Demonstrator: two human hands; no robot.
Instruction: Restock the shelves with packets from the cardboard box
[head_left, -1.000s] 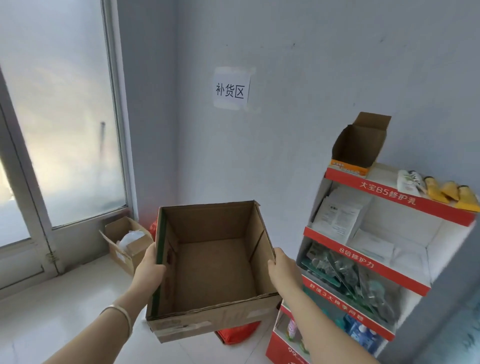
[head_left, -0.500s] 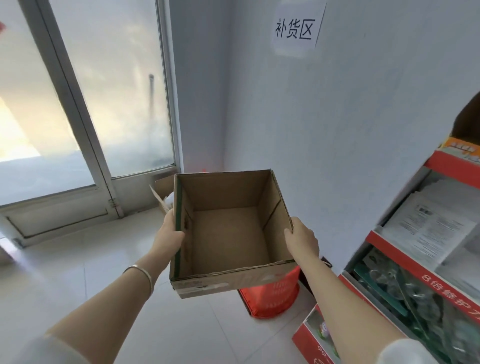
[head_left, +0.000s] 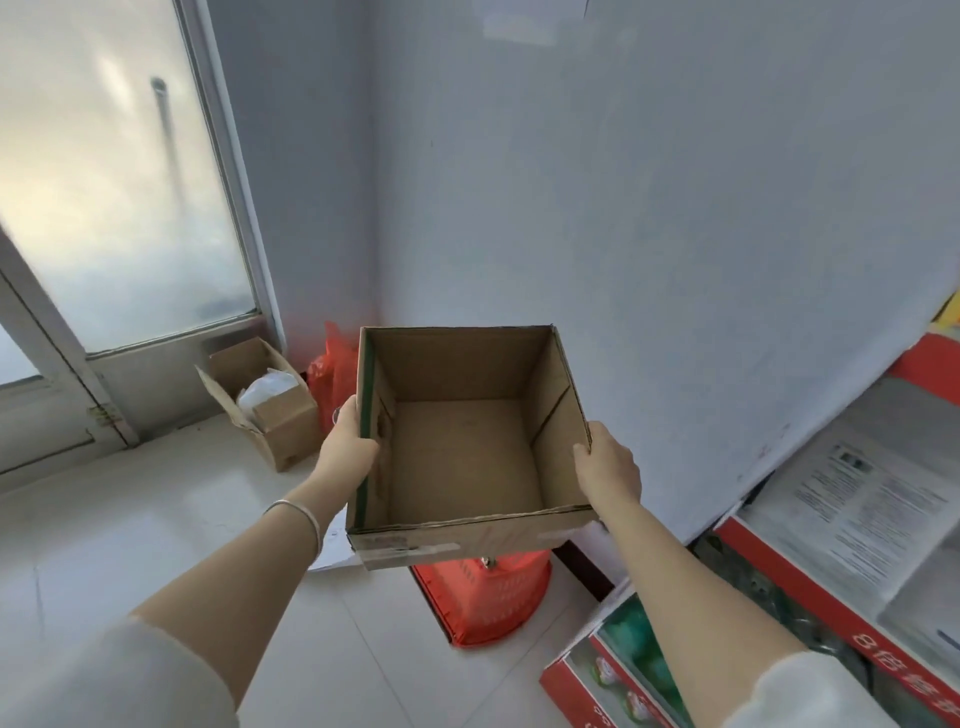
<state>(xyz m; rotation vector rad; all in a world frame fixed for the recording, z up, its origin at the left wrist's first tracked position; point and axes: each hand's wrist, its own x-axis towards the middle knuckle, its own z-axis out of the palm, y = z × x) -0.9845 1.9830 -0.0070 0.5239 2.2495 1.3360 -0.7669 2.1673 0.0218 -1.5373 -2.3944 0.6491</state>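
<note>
Person holds the cardboard box (head_left: 462, 457) in mid-air, open top up, slightly tilted toward them; its bare brown bottom shows. Left hand (head_left: 345, 441) grips the left wall by the green-edged rim, thumb hooked over the top; right hand (head_left: 608, 465) grips the right wall at its near corner, thumb on the rim, fingers wrapped outside and mostly hidden. Silver bracelet (head_left: 298, 512) on the left wrist; pale sleeves pushed up both forearms.

Box hangs above a red basket (head_left: 488, 603) standing on the white tiled floor (head_left: 156, 530), close to the grey wall (head_left: 623, 208). Shelves (head_left: 831, 616) with red printed front edges at the far right, just beside the right forearm; white printed packets (head_left: 872, 499) lie on one tier, greenish items lower down, blurred. Back left corner: small open carton (head_left: 283, 421) with something white inside, red plastic bag (head_left: 327, 374) next to it, under the frosted glass door (head_left: 104, 182).
</note>
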